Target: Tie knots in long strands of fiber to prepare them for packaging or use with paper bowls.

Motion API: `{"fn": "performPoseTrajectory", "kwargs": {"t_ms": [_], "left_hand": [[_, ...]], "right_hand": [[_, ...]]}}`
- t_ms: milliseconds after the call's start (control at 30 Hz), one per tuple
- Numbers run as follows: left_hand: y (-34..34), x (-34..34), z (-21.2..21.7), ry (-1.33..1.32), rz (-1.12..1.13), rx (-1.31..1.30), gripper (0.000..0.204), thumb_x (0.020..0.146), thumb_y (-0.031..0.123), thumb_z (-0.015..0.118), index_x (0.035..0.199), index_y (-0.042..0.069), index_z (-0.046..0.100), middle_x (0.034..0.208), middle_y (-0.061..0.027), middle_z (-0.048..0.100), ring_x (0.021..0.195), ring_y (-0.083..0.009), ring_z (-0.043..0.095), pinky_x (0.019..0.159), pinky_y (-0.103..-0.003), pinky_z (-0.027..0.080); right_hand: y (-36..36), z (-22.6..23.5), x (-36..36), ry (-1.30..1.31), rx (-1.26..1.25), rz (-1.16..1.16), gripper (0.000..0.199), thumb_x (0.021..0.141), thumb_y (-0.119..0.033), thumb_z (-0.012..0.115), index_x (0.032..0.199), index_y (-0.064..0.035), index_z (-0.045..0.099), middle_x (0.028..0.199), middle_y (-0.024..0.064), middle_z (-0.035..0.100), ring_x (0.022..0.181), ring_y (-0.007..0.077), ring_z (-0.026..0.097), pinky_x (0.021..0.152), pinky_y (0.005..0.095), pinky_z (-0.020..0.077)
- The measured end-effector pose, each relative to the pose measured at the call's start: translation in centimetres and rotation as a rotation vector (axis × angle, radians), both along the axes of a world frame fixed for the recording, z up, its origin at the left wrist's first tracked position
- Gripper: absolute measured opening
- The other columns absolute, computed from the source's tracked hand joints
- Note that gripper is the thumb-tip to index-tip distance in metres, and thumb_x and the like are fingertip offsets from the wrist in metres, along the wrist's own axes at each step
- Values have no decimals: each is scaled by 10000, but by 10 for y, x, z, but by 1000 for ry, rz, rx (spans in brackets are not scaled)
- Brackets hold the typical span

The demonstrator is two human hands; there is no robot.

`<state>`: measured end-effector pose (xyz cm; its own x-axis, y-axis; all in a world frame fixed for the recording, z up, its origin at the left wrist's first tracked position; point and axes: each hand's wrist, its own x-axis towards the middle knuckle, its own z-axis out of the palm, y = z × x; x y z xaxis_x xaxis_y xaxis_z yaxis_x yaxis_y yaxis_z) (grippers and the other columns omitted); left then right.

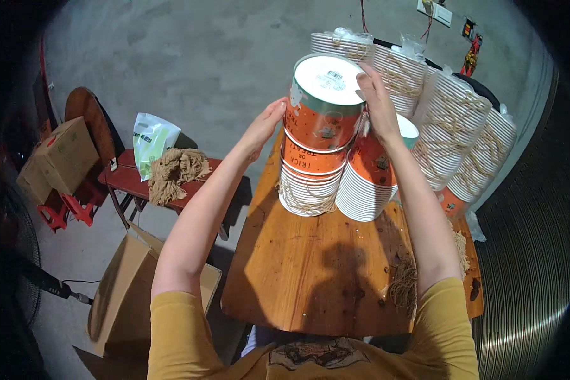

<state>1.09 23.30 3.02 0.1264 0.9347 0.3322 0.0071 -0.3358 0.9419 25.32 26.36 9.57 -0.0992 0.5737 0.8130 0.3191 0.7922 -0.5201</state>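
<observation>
Between my two hands is an upside-down orange paper bucket (316, 121) with a green band and a white base facing up. It sits at the top of a nested stack of buckets (304, 190), whose white rims show lower down. My left hand (266, 128) presses its fingers against the bucket's left side. From the right, my right hand (377, 101) is curved around the upper side, with fingers near the base's edge. Close beside it stands a second stack of orange buckets (368, 190), partly hidden by my right hand and forearm.
Tall stacks of white-rimmed buckets (453, 120) with rope handles and plastic wrap line the wooden table's (285, 272) far right. Loose brown fibre (402, 282) lies near its right edge. A red bench (123, 174) holds twine (177, 174) and a plastic bag (153, 139). Cardboard boxes (66, 155) stand left.
</observation>
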Motion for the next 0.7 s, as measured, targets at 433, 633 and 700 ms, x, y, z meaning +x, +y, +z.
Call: {"fn": "performPoseTrajectory", "kwargs": {"t_ms": [433, 633, 700], "left_hand": [[6, -13, -44, 58, 140, -230, 439, 989, 365, 410, 1255, 45, 549, 1149, -9, 575, 935, -115, 505, 826, -282, 401], [-5, -27, -103, -230, 201, -311, 426, 964, 417, 449, 1247, 112, 540, 1276, -58, 515, 1188, -209, 449, 974, -376, 363], [-12, -21, -121, -274, 232, -325, 367, 960, 368, 455, 1199, 114, 569, 1194, -29, 553, 1096, -193, 501, 910, -357, 404]], "right_hand": [[-1, -15, -11, -333, -38, -174, 430, 942, -386, 475, 1102, -16, 622, 1094, 147, 628, 1056, 270, 573, 907, 341, 423], [-24, -35, -23, -419, 39, -254, 430, 948, -387, 444, 1007, -6, 633, 1104, 183, 606, 1052, 349, 554, 905, 367, 426], [-27, -40, -20, -464, 71, -272, 452, 961, -397, 418, 1077, -10, 621, 1155, 192, 595, 1109, 344, 540, 927, 376, 420]]}}
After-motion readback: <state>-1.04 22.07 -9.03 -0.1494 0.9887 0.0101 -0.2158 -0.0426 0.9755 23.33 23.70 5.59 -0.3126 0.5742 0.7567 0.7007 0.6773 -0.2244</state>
